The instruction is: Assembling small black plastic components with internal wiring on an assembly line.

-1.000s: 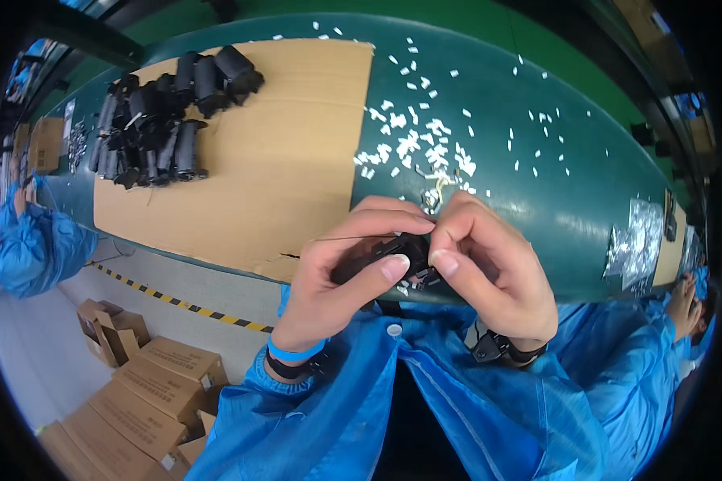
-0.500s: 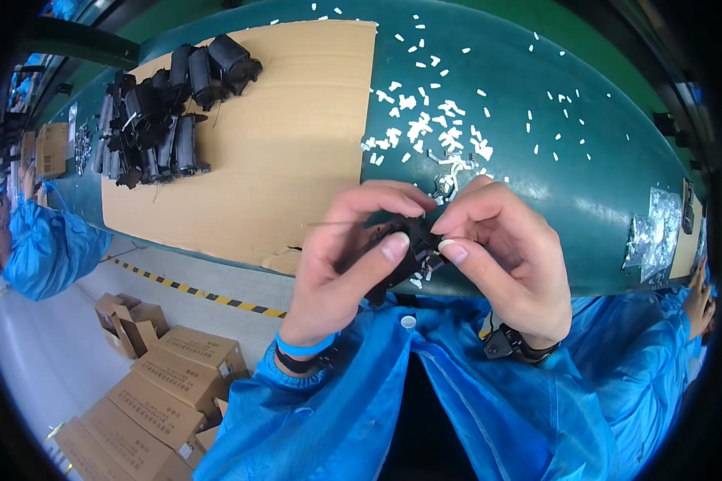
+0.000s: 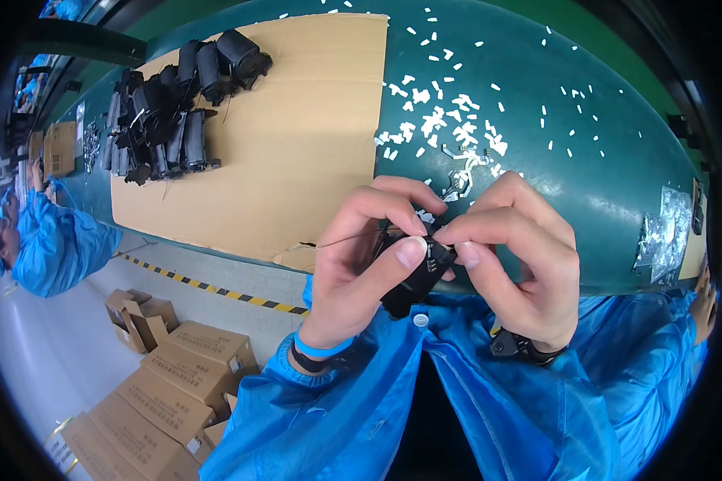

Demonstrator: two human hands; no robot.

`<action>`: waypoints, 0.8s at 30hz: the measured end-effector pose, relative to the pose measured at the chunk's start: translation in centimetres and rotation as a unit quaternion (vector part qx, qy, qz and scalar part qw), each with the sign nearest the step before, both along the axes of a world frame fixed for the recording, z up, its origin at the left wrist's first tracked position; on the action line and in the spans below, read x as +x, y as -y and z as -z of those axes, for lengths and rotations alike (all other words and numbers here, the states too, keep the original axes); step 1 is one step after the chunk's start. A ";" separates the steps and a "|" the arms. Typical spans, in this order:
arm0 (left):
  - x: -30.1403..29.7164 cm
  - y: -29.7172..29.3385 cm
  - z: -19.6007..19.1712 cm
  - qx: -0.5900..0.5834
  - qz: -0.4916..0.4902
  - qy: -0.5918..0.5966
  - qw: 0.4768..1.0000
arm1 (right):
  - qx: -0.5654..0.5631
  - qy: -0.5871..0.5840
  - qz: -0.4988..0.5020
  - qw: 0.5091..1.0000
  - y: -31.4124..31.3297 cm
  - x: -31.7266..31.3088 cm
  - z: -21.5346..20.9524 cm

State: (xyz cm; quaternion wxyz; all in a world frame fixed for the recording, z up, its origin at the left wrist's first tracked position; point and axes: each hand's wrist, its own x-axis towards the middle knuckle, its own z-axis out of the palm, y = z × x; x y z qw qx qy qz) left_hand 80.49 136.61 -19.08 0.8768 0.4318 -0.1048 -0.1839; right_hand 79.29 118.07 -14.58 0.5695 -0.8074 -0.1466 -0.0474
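Note:
Close to my body, just over the table's near edge, my left hand [image 3: 361, 260] is closed around a black plastic housing [image 3: 409, 293], thumb on top. A thin dark wire [image 3: 346, 239] sticks out leftward from between its fingers. My right hand [image 3: 523, 260] pinches with thumb and forefinger at the right end of the housing; what sits between those fingertips is too small and covered to tell. Just beyond my fingers lie small dark parts with white leads [image 3: 460, 178].
Many small white pieces [image 3: 433, 122] are scattered over the green table [image 3: 529, 200]. Similar black housings [image 3: 156, 120] are piled on a cardboard sheet [image 3: 297, 104] at left. Clear plastic bags [image 3: 667, 236] lie at right. Cartons [image 3: 164, 393] stand on the floor; a co-worker in blue [image 3: 60, 244] is far left.
The housing has tilted in my left hand, so more of its lower body and small fittings show. My right fingertips still pinch at its end. The whole view has shifted slightly.

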 end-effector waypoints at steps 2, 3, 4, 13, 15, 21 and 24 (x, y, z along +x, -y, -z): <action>0.0 0.0 0.3 0.001 -0.013 0.003 1.000 | -0.024 0.020 -0.031 0.999 0.2 0.2 0.0; 0.0 -0.1 0.5 0.001 -0.024 0.007 1.000 | -0.022 0.020 -0.032 0.999 0.0 0.2 0.1; -0.1 -0.2 0.6 0.001 -0.024 0.007 1.000 | 0.001 0.004 -0.024 1.000 -0.4 0.1 0.2; 0.1 0.1 0.3 0.062 -0.079 0.118 0.988 | -0.069 0.148 0.042 0.986 -0.7 0.3 1.4; 0.2 -0.4 0.8 0.136 -0.099 0.156 0.973 | -0.092 0.170 0.041 0.980 -0.7 0.3 1.5; 0.4 -0.8 0.7 0.084 -0.068 0.082 0.991 | -0.104 0.224 0.048 0.968 -1.0 0.5 2.3; 0.4 -1.2 0.9 0.093 -0.057 0.072 0.991 | -0.112 0.244 0.056 0.962 -0.8 0.6 2.4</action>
